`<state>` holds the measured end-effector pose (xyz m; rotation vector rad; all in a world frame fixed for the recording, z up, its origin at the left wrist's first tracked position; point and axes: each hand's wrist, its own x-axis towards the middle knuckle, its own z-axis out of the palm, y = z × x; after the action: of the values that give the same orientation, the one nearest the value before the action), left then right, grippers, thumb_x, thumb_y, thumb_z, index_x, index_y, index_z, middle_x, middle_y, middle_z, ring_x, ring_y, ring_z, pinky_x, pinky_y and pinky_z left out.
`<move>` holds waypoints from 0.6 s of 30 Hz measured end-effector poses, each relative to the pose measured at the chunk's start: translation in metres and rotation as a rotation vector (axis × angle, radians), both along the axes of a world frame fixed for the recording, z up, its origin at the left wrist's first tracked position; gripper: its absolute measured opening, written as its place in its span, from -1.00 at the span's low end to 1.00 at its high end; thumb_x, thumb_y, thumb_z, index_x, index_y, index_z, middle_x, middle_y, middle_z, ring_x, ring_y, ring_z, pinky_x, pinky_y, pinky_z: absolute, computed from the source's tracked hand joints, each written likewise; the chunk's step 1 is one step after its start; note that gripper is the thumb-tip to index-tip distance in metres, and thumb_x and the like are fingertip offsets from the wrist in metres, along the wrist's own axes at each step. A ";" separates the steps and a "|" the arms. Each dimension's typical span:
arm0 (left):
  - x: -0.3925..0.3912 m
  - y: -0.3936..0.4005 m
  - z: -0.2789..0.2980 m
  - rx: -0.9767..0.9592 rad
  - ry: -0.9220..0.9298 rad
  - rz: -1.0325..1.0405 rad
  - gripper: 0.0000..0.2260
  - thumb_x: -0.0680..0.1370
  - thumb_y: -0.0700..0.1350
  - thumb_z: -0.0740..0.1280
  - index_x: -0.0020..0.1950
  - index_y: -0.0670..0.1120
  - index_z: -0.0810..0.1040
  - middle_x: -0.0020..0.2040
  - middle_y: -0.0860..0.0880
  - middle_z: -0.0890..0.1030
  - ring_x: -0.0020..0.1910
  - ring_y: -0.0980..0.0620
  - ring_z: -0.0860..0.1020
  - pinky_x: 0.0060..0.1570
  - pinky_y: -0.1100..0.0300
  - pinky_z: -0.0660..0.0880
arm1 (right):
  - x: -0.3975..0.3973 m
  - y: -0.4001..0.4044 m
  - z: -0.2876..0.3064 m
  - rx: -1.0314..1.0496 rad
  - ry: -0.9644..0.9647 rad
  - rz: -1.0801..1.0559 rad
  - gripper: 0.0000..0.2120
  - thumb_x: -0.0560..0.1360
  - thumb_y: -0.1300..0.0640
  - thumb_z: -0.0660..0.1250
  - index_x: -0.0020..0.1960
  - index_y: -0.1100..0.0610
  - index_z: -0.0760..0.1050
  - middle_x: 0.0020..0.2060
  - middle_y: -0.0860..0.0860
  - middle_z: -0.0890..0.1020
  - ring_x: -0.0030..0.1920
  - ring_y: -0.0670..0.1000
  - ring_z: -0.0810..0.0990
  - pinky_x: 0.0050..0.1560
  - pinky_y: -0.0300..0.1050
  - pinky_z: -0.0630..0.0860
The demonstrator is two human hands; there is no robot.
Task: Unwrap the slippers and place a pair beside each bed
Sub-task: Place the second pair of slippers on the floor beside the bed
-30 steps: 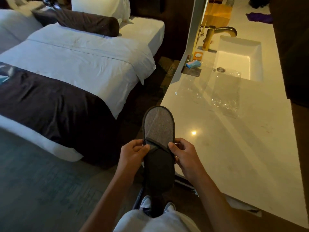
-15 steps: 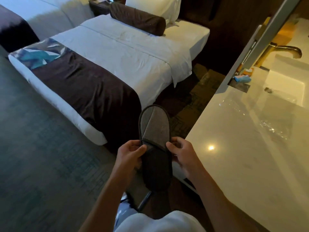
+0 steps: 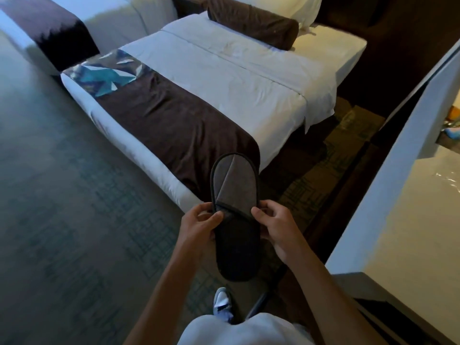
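we held the grey slipper (image 3: 234, 215) in the air at about 6 o'clock, toe pointing to 12. our left hand (image 3: 199, 226) pinched its left edge, our right hand (image 3: 275, 229) pinched its right edge. it hung over the carpet (image 3: 74, 220), just before the near bed (image 3: 199, 95) foot corner.
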<state>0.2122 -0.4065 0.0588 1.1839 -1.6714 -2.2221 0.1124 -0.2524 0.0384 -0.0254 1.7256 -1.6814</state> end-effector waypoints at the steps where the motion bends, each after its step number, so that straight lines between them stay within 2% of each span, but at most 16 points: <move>1: 0.000 -0.011 -0.002 -0.001 -0.001 0.006 -0.73 0.53 -0.27 0.38 0.23 -0.25 0.53 0.04 -0.27 0.67 0.07 -0.19 0.65 0.11 -0.09 0.59 | 0.001 -0.010 0.002 0.003 -0.004 0.007 -0.86 0.57 0.15 0.32 0.05 0.17 0.61 -0.03 0.14 0.70 0.04 0.17 0.67 -0.04 0.05 0.64; 5: -0.007 -0.042 -0.006 0.006 -0.008 -0.003 -0.73 0.51 -0.24 0.41 0.21 -0.21 0.56 0.00 -0.20 0.70 0.04 -0.13 0.67 0.03 -0.01 0.61 | -0.007 -0.038 0.006 0.034 -0.003 0.015 -0.85 0.57 0.12 0.31 0.07 0.13 0.60 -0.01 0.11 0.70 0.05 0.13 0.68 0.06 0.15 0.64; 9: -0.029 -0.053 -0.004 0.006 -0.018 -0.057 -0.75 0.53 -0.25 0.38 0.20 -0.20 0.55 0.03 -0.21 0.68 0.06 -0.12 0.65 0.06 -0.01 0.60 | -0.027 -0.046 0.006 0.032 0.000 -0.018 -0.86 0.56 0.12 0.33 0.06 0.13 0.60 -0.03 0.12 0.70 0.04 0.14 0.68 0.00 0.08 0.65; 14: -0.080 -0.055 -0.004 -0.015 -0.054 -0.118 -0.76 0.53 -0.25 0.38 0.20 -0.21 0.53 0.02 -0.23 0.67 0.03 -0.14 0.64 0.09 -0.07 0.57 | -0.066 -0.045 -0.003 0.031 -0.012 -0.084 -0.87 0.55 0.12 0.34 0.02 0.14 0.61 -0.01 0.20 0.69 0.05 0.20 0.68 0.04 0.16 0.63; 18: -0.137 -0.053 -0.007 -0.065 -0.063 -0.178 -0.85 0.52 -0.27 0.38 0.08 -0.15 0.58 -0.14 -0.11 0.68 -0.11 -0.03 0.64 -0.12 0.10 0.60 | -0.110 -0.039 -0.009 0.024 -0.032 -0.163 -0.88 0.54 0.10 0.35 0.01 0.11 0.62 -0.02 0.17 0.70 0.05 0.20 0.67 0.07 0.22 0.60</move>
<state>0.0753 -0.4600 0.0518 1.1421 -1.9279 -2.2311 0.0023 -0.2914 0.0291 0.1566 1.7636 -1.7672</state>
